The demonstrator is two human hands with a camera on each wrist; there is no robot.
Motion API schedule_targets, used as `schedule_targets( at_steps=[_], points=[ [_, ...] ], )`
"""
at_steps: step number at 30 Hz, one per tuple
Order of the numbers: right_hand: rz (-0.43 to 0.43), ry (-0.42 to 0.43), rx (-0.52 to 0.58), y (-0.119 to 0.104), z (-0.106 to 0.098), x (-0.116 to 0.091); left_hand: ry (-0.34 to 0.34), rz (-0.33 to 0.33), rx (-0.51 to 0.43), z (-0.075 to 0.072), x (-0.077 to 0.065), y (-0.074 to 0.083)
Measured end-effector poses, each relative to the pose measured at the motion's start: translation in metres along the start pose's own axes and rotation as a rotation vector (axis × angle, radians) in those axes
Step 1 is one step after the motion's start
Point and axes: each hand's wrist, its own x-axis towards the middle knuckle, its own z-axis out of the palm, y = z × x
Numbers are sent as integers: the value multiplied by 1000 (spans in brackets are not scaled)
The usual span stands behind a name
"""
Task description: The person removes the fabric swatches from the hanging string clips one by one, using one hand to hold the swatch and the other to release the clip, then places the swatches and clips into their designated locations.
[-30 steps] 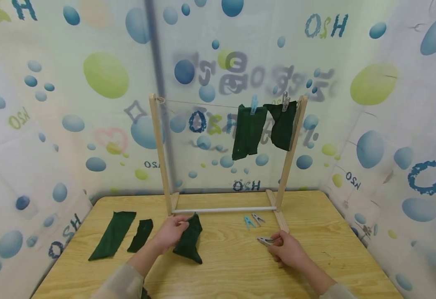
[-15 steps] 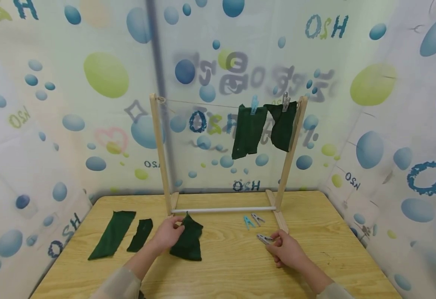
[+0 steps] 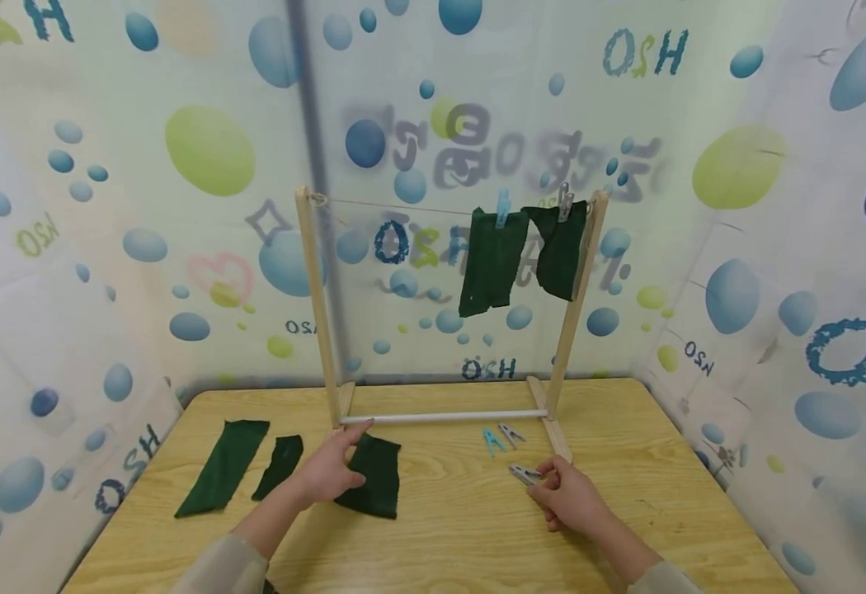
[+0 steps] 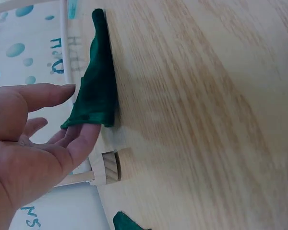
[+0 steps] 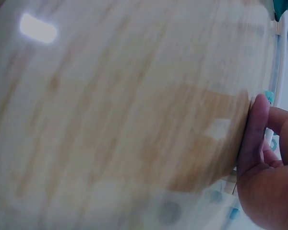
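My left hand [image 3: 327, 469] is over the left edge of a small dark green piece of cloth [image 3: 376, 483] on the table. In the left wrist view, the thumb stands apart from that green cloth [image 4: 97, 81], and some fingertips pass out of sight behind its near edge. At the right, my right hand [image 3: 570, 499] pinches a grey clothespin [image 3: 524, 474] low over the table. The right wrist view shows the right hand [image 5: 266, 153] close to the tabletop, its fingers hiding the clothespin.
A wooden frame [image 3: 317, 305] with a string stands at the back; two green cloths [image 3: 494, 264] hang from it by clothespins. Blue and grey clothespins [image 3: 494, 441] lie near its right foot. Two more green cloths [image 3: 223, 468] lie on the table [image 3: 463, 544] at left.
The left hand has let go of the cloth's upper corner, and its fingers have spread. The cloth now lies flatter on the table. My right hand has stayed almost still with the clothespin.
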Motion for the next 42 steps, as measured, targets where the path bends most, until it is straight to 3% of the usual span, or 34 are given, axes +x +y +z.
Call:
schedule_targets(
  at_steps=[4, 7, 11, 14, 16, 19, 22, 25, 27, 29, 32, 34, 38, 41, 42],
  points=[
    [-2, 3, -5, 1, 0, 1, -51, 87, 152, 0, 3, -12],
    [-1, 1, -2, 3, 1, 2, -51, 68, 242, 2, 3, -9],
    [-1, 1, 0, 3, 1, 2, -1, -4, 350, 6, -1, 4],
    [0, 2, 2, 2, 0, 2, 42, 3, 469, 10, -4, 10],
    [0, 4, -1, 2, 0, 2, 37, 24, 513, 13, -6, 14],
    [-4, 10, -7, 1, -1, 2, -23, 25, 512, 16, -5, 16],
    [-14, 5, 1, 3, -1, 1, -121, 13, 542, 19, 5, -4],
    [-27, -9, 10, 5, 0, 2, -166, -32, 564, 22, 7, -10],
    [-33, -12, 0, 5, -1, 2, -173, -63, 560, 22, 5, -6],
    [-31, -7, -12, 5, -2, 2, -151, -108, 536, 21, -4, 11],
    [-30, 3, -25, 3, -3, 2, -139, -122, 520, 20, -6, 14],
    [-28, 8, -23, 3, -3, 2, -138, -110, 537, 20, -4, 8],
    [-29, 22, -29, 4, -2, 2, -159, -55, 582, 23, 9, -24],
    [-41, 35, -55, 6, 0, 4, -158, -66, 565, 22, 12, -31],
    [-48, 41, -67, 6, 1, 5, -158, -84, 564, 22, 10, -26]
  ],
)
